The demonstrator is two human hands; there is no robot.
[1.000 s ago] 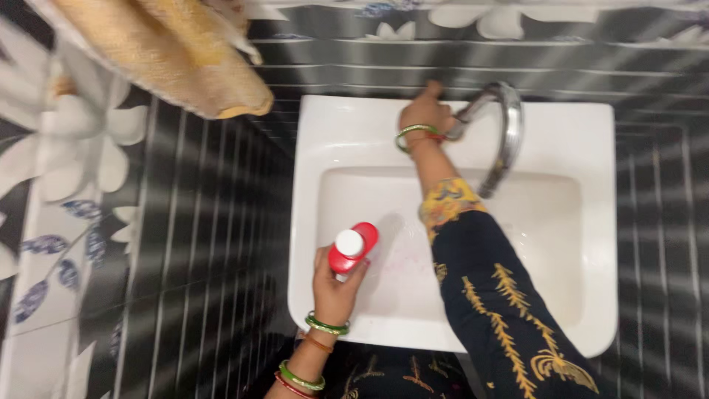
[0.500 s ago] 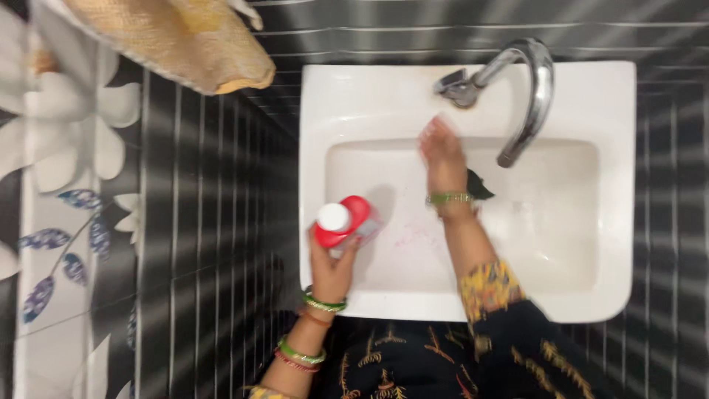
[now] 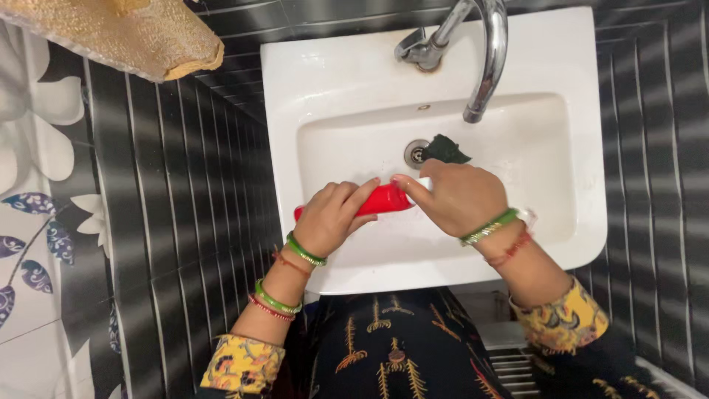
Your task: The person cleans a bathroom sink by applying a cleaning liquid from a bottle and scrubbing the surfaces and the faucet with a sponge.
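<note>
My left hand (image 3: 331, 214) is wrapped around a red bottle (image 3: 382, 199), which lies sideways over the white sink (image 3: 347, 81). My right hand (image 3: 458, 196) meets the bottle's right end, fingers closed around its cap end, which is hidden by the hand. Both hands hover above the front part of the basin. A dark green scrap (image 3: 446, 150) lies in the basin beside the drain (image 3: 416, 153), just behind my right hand.
A chrome tap (image 3: 484, 52) curves over the basin from the back rim. A tan woven cloth (image 3: 125, 33) hangs at the upper left. Black-and-grey striped tiles cover the wall and floor around the sink, with flower-patterned tiles at the far left.
My right hand left the tap, came back across the basin and closed on the bottle's end. The left hand tipped the bottle from upright to sideways. The view shifted down.
</note>
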